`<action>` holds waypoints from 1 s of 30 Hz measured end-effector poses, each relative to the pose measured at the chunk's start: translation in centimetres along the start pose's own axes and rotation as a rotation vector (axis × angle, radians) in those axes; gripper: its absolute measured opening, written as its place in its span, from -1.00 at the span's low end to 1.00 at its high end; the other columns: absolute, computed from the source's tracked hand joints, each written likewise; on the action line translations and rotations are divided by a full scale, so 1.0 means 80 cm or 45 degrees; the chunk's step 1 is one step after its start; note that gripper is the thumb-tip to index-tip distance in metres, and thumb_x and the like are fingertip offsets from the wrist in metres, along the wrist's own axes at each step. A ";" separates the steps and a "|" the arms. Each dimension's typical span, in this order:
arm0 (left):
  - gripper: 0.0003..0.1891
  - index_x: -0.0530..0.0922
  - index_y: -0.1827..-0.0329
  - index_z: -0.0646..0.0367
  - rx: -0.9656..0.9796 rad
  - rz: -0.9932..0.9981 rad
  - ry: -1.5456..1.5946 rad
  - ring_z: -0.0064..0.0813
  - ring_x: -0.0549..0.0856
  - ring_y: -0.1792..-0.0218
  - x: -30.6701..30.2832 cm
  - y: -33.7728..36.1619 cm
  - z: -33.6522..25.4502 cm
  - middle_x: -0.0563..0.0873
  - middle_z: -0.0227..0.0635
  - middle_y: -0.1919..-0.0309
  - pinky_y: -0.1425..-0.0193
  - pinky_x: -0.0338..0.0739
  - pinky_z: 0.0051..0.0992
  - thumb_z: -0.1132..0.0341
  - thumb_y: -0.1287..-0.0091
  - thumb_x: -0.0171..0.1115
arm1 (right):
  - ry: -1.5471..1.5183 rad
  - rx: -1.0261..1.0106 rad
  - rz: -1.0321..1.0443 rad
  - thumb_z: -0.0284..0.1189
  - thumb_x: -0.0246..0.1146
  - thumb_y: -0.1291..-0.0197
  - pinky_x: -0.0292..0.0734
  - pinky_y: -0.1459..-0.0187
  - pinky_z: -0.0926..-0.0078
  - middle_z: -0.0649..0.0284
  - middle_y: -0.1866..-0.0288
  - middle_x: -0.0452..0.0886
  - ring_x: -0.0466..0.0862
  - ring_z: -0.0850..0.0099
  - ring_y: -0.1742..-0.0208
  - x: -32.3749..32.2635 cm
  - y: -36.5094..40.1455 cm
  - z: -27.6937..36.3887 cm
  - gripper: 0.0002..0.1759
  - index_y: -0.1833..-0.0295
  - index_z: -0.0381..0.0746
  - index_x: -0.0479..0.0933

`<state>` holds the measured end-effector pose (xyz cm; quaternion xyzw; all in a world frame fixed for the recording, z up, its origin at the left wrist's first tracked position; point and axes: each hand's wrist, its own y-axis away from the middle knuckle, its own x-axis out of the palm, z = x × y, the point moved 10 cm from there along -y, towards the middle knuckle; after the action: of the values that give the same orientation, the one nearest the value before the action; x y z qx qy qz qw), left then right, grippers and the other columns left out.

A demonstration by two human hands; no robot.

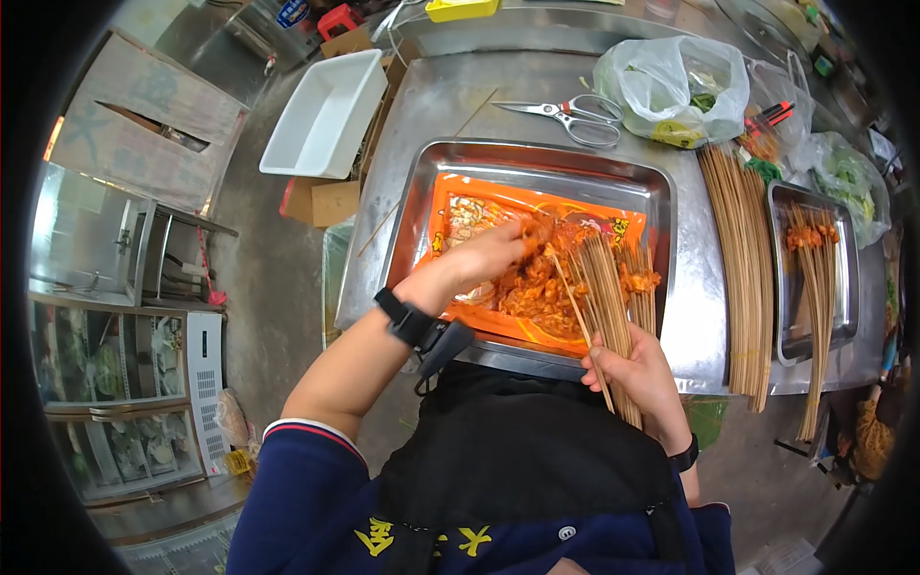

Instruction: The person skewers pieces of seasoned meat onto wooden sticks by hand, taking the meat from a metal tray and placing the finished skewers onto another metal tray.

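My right hand (640, 376) grips a bundle of bamboo skewers (606, 297) at the near edge of a steel tray (537, 158). The skewer tips fan out over the tray, and some carry red marinated meat. My left hand (489, 254) reaches into the tray and pinches a piece of the marinated meat (537, 283), which lies in a heap on an orange plastic bag. A black band sits on my left wrist.
A pile of bare skewers (738, 249) lies right of the tray. Further right, a smaller tray (848, 287) holds finished meat skewers. Scissors (575, 115) and plastic bags of greens (680, 86) lie at the back. A white tub (326, 115) sits left of the table.
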<state>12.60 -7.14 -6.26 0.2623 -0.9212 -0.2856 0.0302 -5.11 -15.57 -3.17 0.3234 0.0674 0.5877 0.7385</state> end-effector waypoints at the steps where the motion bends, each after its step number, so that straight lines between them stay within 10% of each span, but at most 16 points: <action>1: -0.55 0.23 -0.24 0.34 0.114 0.126 -0.007 -0.44 0.39 -0.15 0.012 0.024 -0.016 0.43 -0.21 -0.13 -0.22 0.25 -0.52 0.33 -0.32 -0.07 | -0.006 0.003 0.001 -0.56 0.10 -0.13 0.51 0.47 0.65 0.19 0.43 0.52 0.58 0.52 0.50 0.000 0.000 0.001 -0.86 0.19 -0.35 0.35; 7: -0.62 0.36 -0.13 0.29 0.464 -0.017 -0.394 -0.41 0.51 0.01 0.000 0.098 -0.024 0.55 -0.16 0.07 -0.10 0.35 -0.50 0.41 -0.24 -0.09 | -0.034 0.011 -0.020 -0.57 0.09 -0.14 0.52 0.48 0.64 0.19 0.43 0.53 0.58 0.52 0.51 -0.002 0.000 -0.003 -0.86 0.18 -0.35 0.34; 10: -0.65 0.44 -0.03 0.31 0.277 -0.764 -0.612 -0.22 0.55 0.03 -0.069 0.116 -0.023 0.57 -0.04 0.10 -0.08 0.38 -0.41 0.47 -0.16 -0.01 | -0.039 0.000 -0.028 -0.58 0.09 -0.14 0.53 0.49 0.63 0.17 0.44 0.54 0.59 0.50 0.52 -0.004 -0.002 -0.005 -0.87 0.18 -0.34 0.33; 13: -0.62 0.43 -0.02 0.34 -0.034 -0.818 -0.897 -0.08 0.57 0.12 -0.079 0.084 0.023 0.59 0.07 0.22 -0.02 0.41 -0.36 0.52 -0.09 -0.03 | -0.028 -0.005 -0.039 -0.57 0.09 -0.14 0.52 0.48 0.64 0.18 0.43 0.53 0.58 0.52 0.51 -0.002 0.001 -0.001 -0.86 0.18 -0.34 0.34; 17: -0.69 0.47 0.08 0.35 0.402 -0.699 -0.705 -0.03 0.58 0.18 -0.027 0.062 0.016 0.60 0.09 0.30 0.09 0.44 -0.28 0.51 -0.10 -0.04 | -0.026 -0.016 -0.048 -0.55 0.10 -0.14 0.50 0.48 0.66 0.20 0.43 0.52 0.57 0.54 0.51 -0.002 0.001 -0.002 -0.86 0.18 -0.35 0.35; 22: -0.79 0.53 0.20 0.29 0.445 -1.103 -0.776 -0.24 0.59 0.35 -0.061 0.095 -0.009 0.58 -0.07 0.40 0.26 0.46 -0.38 0.49 -0.09 0.09 | -0.031 0.002 -0.080 -0.55 0.10 -0.13 0.50 0.48 0.67 0.20 0.43 0.52 0.57 0.54 0.51 -0.003 0.003 -0.004 -0.85 0.18 -0.35 0.35; 30: -0.81 0.45 0.35 0.33 0.486 -0.837 -1.036 0.03 0.51 0.36 -0.010 0.065 -0.042 0.53 0.01 0.45 0.27 0.41 -0.25 0.38 -0.06 0.18 | 0.043 0.017 -0.073 -0.54 0.11 -0.13 0.51 0.47 0.66 0.19 0.41 0.53 0.59 0.53 0.49 0.001 0.002 -0.004 -0.83 0.17 -0.36 0.35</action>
<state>11.53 -4.86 -0.54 0.4053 -0.7637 -0.1862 -0.4667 -5.38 -15.39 -3.31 0.3163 0.0931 0.5714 0.7515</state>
